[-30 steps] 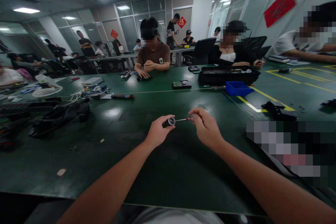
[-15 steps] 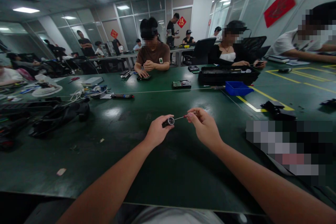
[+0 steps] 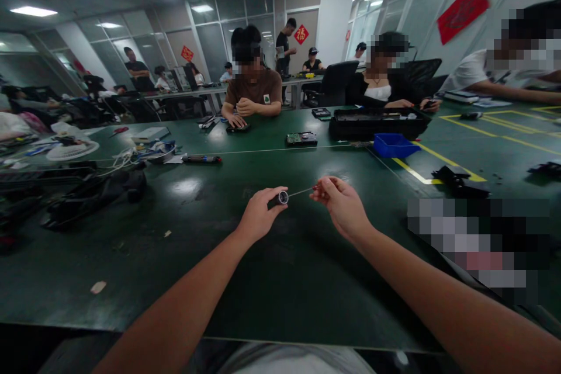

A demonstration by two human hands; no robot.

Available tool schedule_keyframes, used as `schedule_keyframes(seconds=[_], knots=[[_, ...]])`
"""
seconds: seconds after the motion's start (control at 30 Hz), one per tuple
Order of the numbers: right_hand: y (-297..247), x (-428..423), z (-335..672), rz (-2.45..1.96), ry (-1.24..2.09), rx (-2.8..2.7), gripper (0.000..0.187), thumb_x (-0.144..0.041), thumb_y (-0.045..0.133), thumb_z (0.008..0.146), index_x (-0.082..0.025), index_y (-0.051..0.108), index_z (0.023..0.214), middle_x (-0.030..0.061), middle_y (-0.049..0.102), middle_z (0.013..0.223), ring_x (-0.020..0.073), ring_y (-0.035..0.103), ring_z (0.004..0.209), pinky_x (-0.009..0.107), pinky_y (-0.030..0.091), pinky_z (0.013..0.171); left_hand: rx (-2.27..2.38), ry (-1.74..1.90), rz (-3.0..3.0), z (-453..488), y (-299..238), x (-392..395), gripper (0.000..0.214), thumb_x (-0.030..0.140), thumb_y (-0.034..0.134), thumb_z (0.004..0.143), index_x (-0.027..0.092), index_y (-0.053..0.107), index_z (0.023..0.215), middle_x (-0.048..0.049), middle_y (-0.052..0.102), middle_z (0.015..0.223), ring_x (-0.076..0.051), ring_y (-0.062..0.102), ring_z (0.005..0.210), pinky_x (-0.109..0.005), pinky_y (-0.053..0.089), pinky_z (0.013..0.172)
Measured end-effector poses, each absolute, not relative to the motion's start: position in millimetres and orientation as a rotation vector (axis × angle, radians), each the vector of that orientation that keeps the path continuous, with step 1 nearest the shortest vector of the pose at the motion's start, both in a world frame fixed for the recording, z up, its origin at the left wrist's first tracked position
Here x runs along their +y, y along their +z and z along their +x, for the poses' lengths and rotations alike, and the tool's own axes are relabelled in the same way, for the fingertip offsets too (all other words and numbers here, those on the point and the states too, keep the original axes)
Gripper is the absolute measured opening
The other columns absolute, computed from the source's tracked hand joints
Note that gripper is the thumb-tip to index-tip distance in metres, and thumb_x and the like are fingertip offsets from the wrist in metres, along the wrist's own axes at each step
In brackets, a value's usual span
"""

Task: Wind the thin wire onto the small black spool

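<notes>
A short black cylinder, faced with a pale ring [image 3: 276, 201], is held above the dark green, glossy tabletop [image 3: 307, 304], gripped between the thumb and fingers of the left hand [image 3: 260, 213]. A slender, straight metal-shafted tool [image 3: 300, 191] is pinched near its reddish collar by the fingers of the right hand [image 3: 342, 201]; most of its handle is hidden, and whether the ring is touched by the tip cannot be told. The cylinder is judged light and stiff, its smooth, rounded side likely to be turned or slipped unless pressed from opposite sides; it is best grasped around the body, with the ringed face left uncovered. The thin shaft is judged rigid, and the tool is best held by its handle. Farther off, a blue plastic tray [image 3: 394, 147] with sloping walls and a flat, rectangular green-and-silver circuit unit [image 3: 301, 139] are seen.
</notes>
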State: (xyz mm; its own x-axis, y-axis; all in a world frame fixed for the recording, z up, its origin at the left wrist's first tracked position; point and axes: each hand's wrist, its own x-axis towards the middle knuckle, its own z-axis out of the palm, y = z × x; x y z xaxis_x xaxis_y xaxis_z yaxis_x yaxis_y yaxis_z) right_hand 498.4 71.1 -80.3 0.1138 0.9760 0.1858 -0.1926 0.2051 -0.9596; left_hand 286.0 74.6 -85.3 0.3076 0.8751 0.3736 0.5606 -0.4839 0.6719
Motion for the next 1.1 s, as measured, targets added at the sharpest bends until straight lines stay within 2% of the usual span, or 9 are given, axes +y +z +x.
schedule_keyframes(seconds=[0.17, 0.37, 0.53, 0.73, 0.9, 1.03, 1.1], knots=[[-82, 69, 497, -0.980, 1.013, -1.172, 0.030, -0.049, 0.064, 0.085, -0.020, 0.061, 0.091, 0.0030, 0.066, 0.084, 0.0166, 0.064, 0.074, 0.035, 0.054, 0.074, 1.260, 0.988, 2.168, 288, -85, 73, 0.041, 0.015, 0.069, 0.085, 0.025, 0.063, 0.125, -0.0046, 0.067, 0.119, -0.022, 0.060, 0.113, -0.038, 0.043, 0.102], [-77, 64, 500, -1.054, 0.832, -1.368, 0.029, -0.048, 0.055, 0.092, -0.020, 0.061, 0.094, 0.0035, 0.068, 0.082, 0.0180, 0.065, 0.074, 0.035, 0.052, 0.073, 1.265, 0.993, 2.145, 287, -89, 75, 0.042, 0.020, 0.070, 0.086, 0.026, 0.063, 0.126, -0.0047, 0.066, 0.124, -0.022, 0.059, 0.116, -0.039, 0.042, 0.106], [-62, 53, 500, -1.314, 0.580, -1.542, 0.034, -0.052, 0.057, 0.090, -0.021, 0.065, 0.078, 0.0006, 0.063, 0.061, 0.0165, 0.058, 0.058, 0.031, 0.044, 0.059, 1.290, 0.970, 2.158, 288, -89, 74, 0.041, 0.018, 0.070, 0.085, 0.026, 0.064, 0.125, -0.0044, 0.068, 0.119, -0.022, 0.061, 0.112, -0.039, 0.043, 0.103], [-59, 48, 498, -1.200, 0.575, -1.656, 0.018, -0.037, 0.052, 0.092, -0.022, 0.062, 0.095, 0.0022, 0.067, 0.077, 0.0177, 0.061, 0.066, 0.031, 0.045, 0.060, 1.302, 0.949, 2.166, 287, -88, 73, 0.041, 0.018, 0.069, 0.085, 0.026, 0.064, 0.125, -0.0045, 0.068, 0.116, -0.023, 0.061, 0.110, -0.040, 0.044, 0.101], [-60, 47, 497, -1.338, 0.525, -1.656, 0.034, -0.047, 0.044, 0.097, -0.022, 0.066, 0.090, 0.0017, 0.064, 0.068, 0.0179, 0.058, 0.057, 0.031, 0.041, 0.056, 1.299, 0.927, 2.173, 290, -86, 72, 0.042, 0.017, 0.070, 0.084, 0.027, 0.065, 0.124, -0.0040, 0.069, 0.114, -0.023, 0.061, 0.109, -0.040, 0.045, 0.100], [-60, 45, 496, -1.291, 0.513, -1.643, 0.032, -0.040, 0.044, 0.097, -0.022, 0.062, 0.117, 0.0043, 0.069, 0.081, 0.0208, 0.063, 0.068, 0.033, 0.044, 0.060, 1.307, 0.912, 2.176, 290, -86, 71, 0.042, 0.017, 0.070, 0.083, 0.026, 0.065, 0.124, -0.0052, 0.069, 0.116, -0.024, 0.061, 0.111, -0.041, 0.045, 0.101], [-59, 43, 495, -1.253, 0.524, -1.672, 0.033, -0.039, 0.043, 0.097, -0.023, 0.061, 0.120, 0.0037, 0.068, 0.081, 0.0213, 0.063, 0.070, 0.033, 0.045, 0.062, 1.312, 0.916, 2.175, 289, -86, 72, 0.042, 0.017, 0.070, 0.083, 0.026, 0.064, 0.125, -0.0050, 0.069, 0.116, -0.024, 0.061, 0.110, -0.041, 0.045, 0.101]])
